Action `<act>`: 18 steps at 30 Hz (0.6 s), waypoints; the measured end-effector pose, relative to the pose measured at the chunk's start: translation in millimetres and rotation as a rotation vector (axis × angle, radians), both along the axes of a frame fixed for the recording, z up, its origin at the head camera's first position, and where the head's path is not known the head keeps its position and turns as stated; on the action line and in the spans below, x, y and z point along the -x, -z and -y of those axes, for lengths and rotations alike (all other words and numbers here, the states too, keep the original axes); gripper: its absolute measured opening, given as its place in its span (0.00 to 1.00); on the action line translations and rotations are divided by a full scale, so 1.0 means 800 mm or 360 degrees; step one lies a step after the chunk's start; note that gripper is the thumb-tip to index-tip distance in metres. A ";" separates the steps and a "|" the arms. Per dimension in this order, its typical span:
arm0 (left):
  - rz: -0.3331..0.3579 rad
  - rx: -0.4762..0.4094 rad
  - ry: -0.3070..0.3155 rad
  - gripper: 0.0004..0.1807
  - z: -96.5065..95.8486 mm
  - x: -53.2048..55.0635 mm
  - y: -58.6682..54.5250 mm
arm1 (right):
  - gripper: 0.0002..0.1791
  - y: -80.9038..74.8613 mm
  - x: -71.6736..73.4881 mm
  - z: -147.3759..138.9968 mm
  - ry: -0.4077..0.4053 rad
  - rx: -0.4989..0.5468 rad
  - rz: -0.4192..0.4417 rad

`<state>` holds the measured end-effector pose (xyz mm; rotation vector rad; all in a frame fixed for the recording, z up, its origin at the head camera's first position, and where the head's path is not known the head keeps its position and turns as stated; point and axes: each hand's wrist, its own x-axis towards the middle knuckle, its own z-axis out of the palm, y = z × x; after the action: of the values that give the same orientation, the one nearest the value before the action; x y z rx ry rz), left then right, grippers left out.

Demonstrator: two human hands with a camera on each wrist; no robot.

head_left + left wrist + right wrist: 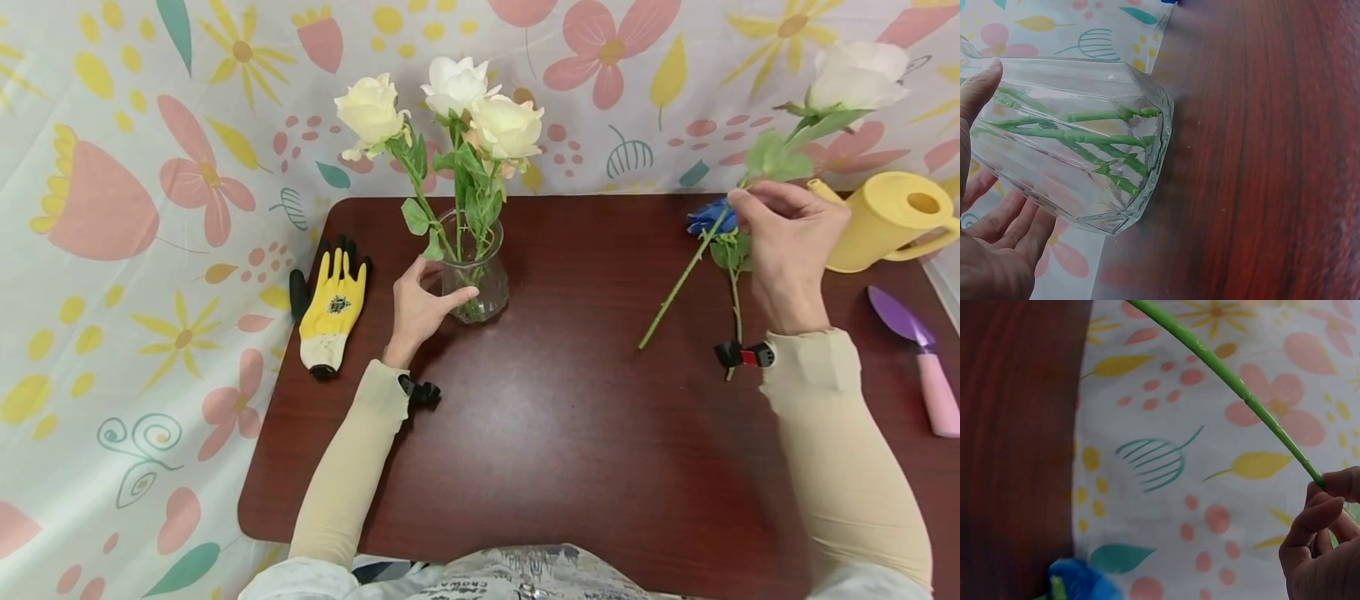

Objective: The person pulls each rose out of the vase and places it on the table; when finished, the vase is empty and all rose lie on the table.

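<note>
A clear glass vase (pixel 487 287) stands at the back left of the table with several white and cream roses (pixel 457 92) in it. Their green stem ends (pixel 1110 134) cross near its base. My left hand (pixel 423 304) holds the vase's left side, thumb (pixel 982 87) on one face and fingers on the other. In my right hand (pixel 795 237), thumb and fingertips pinch the stem (pixel 1229 381) of a white artificial rose (pixel 855 75). That rose is raised above the table, bloom up to the right, stem slanting down left. Behind this hand a blue rose (pixel 708 217) lies on the table.
At the left edge of the dark wooden table (pixel 570 433) lies a yellow-and-black work glove (pixel 333 308). A yellow watering can (pixel 888 221) stands at the back right. A purple trowel with a pink handle (pixel 937 392) lies in front of it. Flower-printed cloth (pixel 600 158) hangs behind.
</note>
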<state>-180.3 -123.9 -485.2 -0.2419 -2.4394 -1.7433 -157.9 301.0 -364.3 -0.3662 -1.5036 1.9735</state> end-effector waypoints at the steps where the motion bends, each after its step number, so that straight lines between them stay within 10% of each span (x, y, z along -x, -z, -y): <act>1: 0.0003 0.0002 0.0001 0.32 0.000 0.000 0.000 | 0.06 0.004 -0.001 -0.005 -0.0026 -0.0020 0.0044; 18: 0.0047 0.0031 -0.0004 0.33 0.002 0.001 -0.002 | 0.03 0.061 0.000 -0.053 -0.0471 -0.0697 0.0794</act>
<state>-181.0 -125.5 -483.8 -0.2162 -2.4769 -1.7353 -158.1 343.6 -413.0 -0.4898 -2.3677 1.7658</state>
